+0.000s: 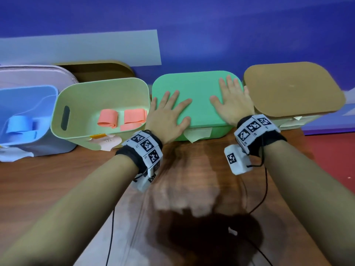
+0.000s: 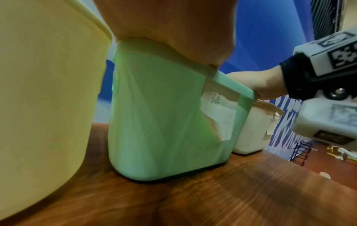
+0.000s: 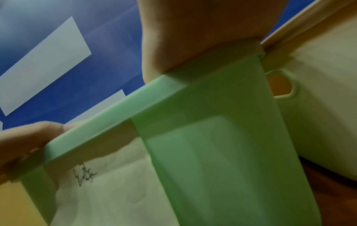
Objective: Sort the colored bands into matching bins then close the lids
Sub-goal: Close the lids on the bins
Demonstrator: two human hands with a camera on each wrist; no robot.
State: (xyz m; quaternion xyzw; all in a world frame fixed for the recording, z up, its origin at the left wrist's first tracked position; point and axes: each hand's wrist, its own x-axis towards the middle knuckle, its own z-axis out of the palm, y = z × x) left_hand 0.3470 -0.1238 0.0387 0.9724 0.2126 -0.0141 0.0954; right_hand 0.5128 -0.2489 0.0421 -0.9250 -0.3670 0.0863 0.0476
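Both hands lie flat on the green lid (image 1: 197, 93) of the green bin (image 2: 164, 114), fingers spread. My left hand (image 1: 169, 110) presses its left part, my right hand (image 1: 230, 100) its right part. To the left stands an open pale yellow-green bin (image 1: 84, 96) with salmon-pink bands (image 1: 123, 118) inside. Further left, an open blue bin (image 1: 28, 100) holds blue bands (image 1: 21, 125). On the right, a cream bin (image 2: 251, 130) carries a tan lid (image 1: 294, 87). The green bin's contents are hidden.
A tan lid (image 1: 107, 70) and a pale lilac lid (image 1: 34, 75) lean against the blue wall behind the open bins. Paper labels (image 2: 220, 116) hang on the bins' fronts. The wooden table (image 1: 192, 179) stretches in front of the bins; cables trail from the wrist cameras.
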